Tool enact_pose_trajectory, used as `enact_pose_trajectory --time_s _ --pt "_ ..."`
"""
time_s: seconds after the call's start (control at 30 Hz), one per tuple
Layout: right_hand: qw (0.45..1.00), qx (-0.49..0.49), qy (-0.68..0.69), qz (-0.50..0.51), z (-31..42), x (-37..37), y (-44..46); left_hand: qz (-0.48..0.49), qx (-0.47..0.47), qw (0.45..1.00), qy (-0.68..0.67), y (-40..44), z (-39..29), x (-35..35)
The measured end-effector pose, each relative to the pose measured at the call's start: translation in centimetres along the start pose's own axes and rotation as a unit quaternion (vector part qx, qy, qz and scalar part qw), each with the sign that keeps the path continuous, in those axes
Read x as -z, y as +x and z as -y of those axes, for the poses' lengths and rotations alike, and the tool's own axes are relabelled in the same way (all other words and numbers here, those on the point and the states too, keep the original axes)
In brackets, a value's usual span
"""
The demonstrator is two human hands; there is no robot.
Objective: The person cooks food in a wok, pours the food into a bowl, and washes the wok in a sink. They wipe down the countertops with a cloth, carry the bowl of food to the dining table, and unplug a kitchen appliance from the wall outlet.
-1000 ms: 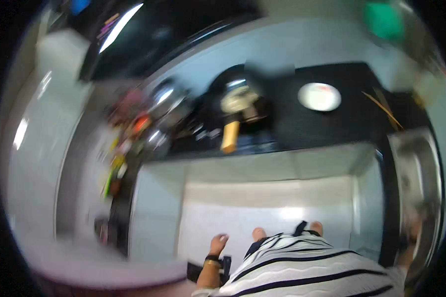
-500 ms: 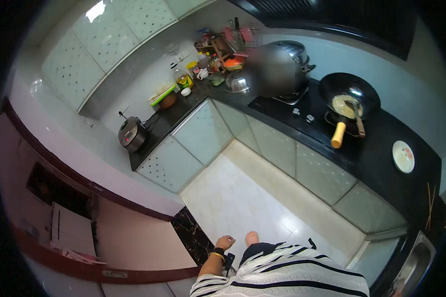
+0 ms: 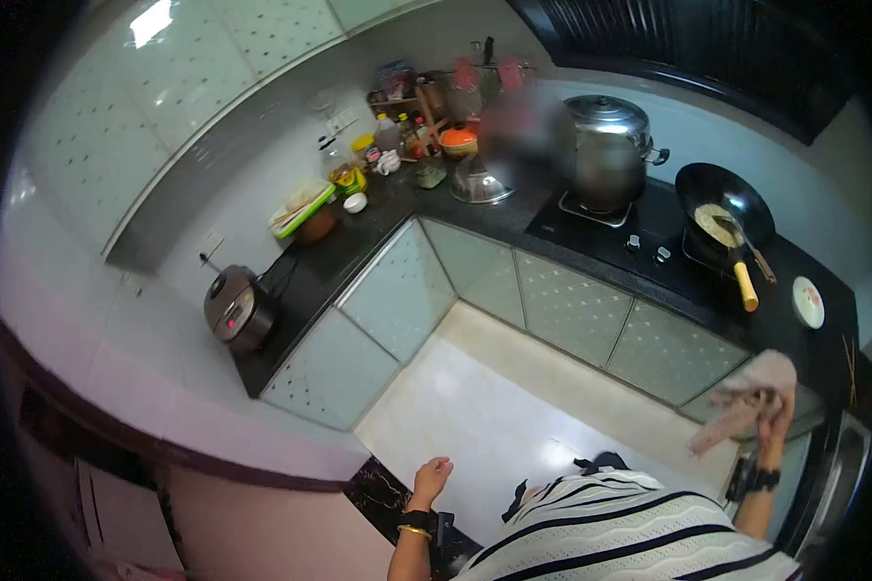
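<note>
On the right, my right hand (image 3: pixel 777 418) grips a pale pinkish cloth (image 3: pixel 753 385), which spreads and hangs from the fingers in front of the counter's cabinet doors. Down near the floor's left side, my left hand (image 3: pixel 433 476) hangs with its fingers curled in, and I see nothing held in it. A dark band and a gold bracelet circle that wrist. Above the right hand, a black wok (image 3: pixel 731 198) rests on the stove, its yellow handle (image 3: pixel 746 288) pointing toward me. Food (image 3: pixel 715 223) and a spatula (image 3: pixel 757 254) are inside it.
A white bowl (image 3: pixel 808 302) and thin sticks (image 3: pixel 850 368) lie right of the wok, near the sink (image 3: pixel 842 474). A steel pot (image 3: pixel 607 116) stands behind a blurred patch. A rice cooker (image 3: pixel 239 305) and bottles (image 3: pixel 349 179) line the left counter.
My right hand has come into view with the cloth. The left hand has shifted slightly left. My view has turned, and the wok appears farther right.
</note>
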State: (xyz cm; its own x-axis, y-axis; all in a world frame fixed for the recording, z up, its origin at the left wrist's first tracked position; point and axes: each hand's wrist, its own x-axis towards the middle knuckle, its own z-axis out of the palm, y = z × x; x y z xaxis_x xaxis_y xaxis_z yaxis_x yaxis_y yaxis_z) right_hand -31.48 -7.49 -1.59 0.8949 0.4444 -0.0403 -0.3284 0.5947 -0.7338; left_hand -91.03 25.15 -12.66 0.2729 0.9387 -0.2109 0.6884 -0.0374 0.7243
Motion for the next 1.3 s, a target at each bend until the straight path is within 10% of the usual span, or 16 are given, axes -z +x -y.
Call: enact_pose_trajectory --time_s 0.23,0.27,0.3,0.8,1.3 --pt "0.948 -0.144 0.207 0.194 -12.8 -19.6 6.5 0.076 -0.072 0.990 -0.099 11.6 -9.1 7.1" --pt "0.742 -0.344 0.513 0.260 -15.6 -21.8 7.9 0.089 -0.080 0.987 -0.109 13.4 -10.1 8.2" --pt "0.943 -0.178 0.190 0.207 -17.5 -25.9 7.8 0.103 -0.096 0.986 -0.086 15.1 -11.1 9.7" --pt "0.804 -0.516 0.113 0.273 -50.3 -57.3 18.5 0.073 -0.033 0.990 -0.116 39.1 -14.0 33.3" --pt "0.902 -0.325 -0.158 0.238 -68.0 -74.3 19.3 0.107 0.073 0.920 -0.371 76.3 -9.9 38.1"
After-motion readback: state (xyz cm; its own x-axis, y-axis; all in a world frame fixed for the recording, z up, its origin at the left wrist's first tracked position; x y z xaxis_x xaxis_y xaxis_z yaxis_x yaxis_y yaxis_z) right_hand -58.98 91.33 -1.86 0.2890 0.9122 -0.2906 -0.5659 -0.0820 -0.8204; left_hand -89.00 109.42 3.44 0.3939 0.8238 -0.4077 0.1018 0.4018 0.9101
